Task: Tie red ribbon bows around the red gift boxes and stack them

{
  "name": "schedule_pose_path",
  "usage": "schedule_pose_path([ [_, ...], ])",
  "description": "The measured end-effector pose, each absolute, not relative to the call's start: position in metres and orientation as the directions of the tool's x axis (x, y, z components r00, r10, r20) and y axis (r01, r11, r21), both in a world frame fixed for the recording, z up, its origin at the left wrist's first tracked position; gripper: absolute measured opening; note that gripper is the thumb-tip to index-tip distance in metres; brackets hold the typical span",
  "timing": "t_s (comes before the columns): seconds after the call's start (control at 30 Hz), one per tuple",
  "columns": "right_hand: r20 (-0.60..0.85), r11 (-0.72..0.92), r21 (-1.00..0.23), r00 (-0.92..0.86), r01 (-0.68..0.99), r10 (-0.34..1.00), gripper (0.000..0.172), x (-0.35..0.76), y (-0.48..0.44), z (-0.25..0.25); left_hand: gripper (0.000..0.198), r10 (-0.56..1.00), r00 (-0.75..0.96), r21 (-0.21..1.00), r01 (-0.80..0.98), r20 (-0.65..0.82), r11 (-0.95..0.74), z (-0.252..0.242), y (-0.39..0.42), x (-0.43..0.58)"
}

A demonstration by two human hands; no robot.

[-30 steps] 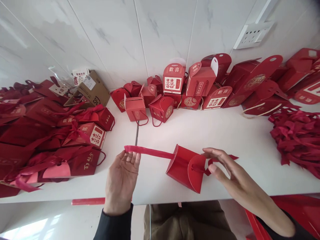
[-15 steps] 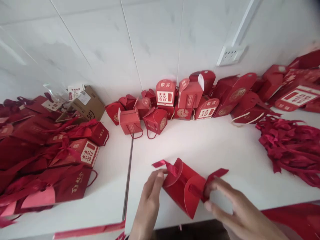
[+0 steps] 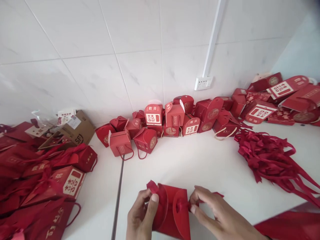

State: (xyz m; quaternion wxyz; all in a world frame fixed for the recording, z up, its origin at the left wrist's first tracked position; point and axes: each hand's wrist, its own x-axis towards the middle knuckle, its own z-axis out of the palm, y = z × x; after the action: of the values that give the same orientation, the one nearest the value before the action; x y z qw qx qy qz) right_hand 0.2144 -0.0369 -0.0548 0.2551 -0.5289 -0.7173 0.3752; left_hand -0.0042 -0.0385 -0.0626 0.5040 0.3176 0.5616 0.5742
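Observation:
A red gift box (image 3: 173, 216) with rounded flaps lies on the white table in front of me, a dark red ribbon (image 3: 185, 205) running through its flaps. On its left, my left hand (image 3: 143, 211) is closed, thumb over the flap, pinching the ribbon's left end (image 3: 152, 186). My right hand (image 3: 208, 208) pinches the ribbon just beyond the right flap, and a tail of it sticks out past the knuckles. The box's lower edge is cut off by the frame.
Several red boxes (image 3: 153, 116) stand along the tiled wall, more piled at right. A heap of loose ribbons (image 3: 265, 155) lies on the right of the table (image 3: 200, 163). At left are ribboned boxes (image 3: 62, 186) and a cardboard carton (image 3: 80, 128). A socket (image 3: 203, 83) is on the wall.
My view has tilted upward and turned right. The gift box has turned a little, now squarer to me. My left hand has moved onto the ribbon end and flap; my right hand still holds the other side.

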Motion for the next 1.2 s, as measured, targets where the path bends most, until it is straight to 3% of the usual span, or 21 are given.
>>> schedule_pose_path([
  [0.3,-0.224,-0.007,-0.848,-0.347,0.530,0.911,0.043,0.230,-0.030,-0.030,0.022,0.943,-0.239,0.887,-0.450,-0.232,0.104,-0.051,-0.046,-0.006],
  [0.53,-0.246,0.025,-0.819,-0.390,0.573,0.887,0.038,0.245,-0.030,-0.024,0.025,0.914,-0.309,0.817,-0.575,-0.263,0.040,-0.042,-0.040,-0.008],
  [0.63,-0.168,0.088,-0.811,-0.374,0.578,0.912,0.031,0.249,-0.028,-0.026,0.027,0.887,-0.380,0.827,-0.562,-0.262,0.004,-0.042,-0.039,-0.010],
  [0.83,0.233,0.286,-0.688,-0.170,0.667,0.958,0.022,0.248,-0.033,-0.028,0.021,0.885,-0.399,0.858,-0.514,-0.241,0.001,-0.041,-0.040,-0.011],
  [0.97,0.288,0.271,-0.732,-0.076,0.625,0.954,0.015,0.235,-0.037,-0.017,0.019,0.906,-0.384,0.902,-0.432,-0.176,-0.008,-0.040,-0.038,-0.010],
  [1.07,0.298,0.312,-0.765,-0.119,0.563,0.947,0.027,0.220,-0.033,-0.007,0.016,0.940,-0.332,0.944,-0.328,-0.084,-0.032,-0.037,-0.033,-0.008],
  [1.2,0.405,0.490,-0.737,-0.275,0.466,0.872,0.050,0.198,-0.022,0.000,0.027,0.979,-0.188,0.985,-0.139,0.072,-0.099,-0.021,-0.019,-0.006],
])
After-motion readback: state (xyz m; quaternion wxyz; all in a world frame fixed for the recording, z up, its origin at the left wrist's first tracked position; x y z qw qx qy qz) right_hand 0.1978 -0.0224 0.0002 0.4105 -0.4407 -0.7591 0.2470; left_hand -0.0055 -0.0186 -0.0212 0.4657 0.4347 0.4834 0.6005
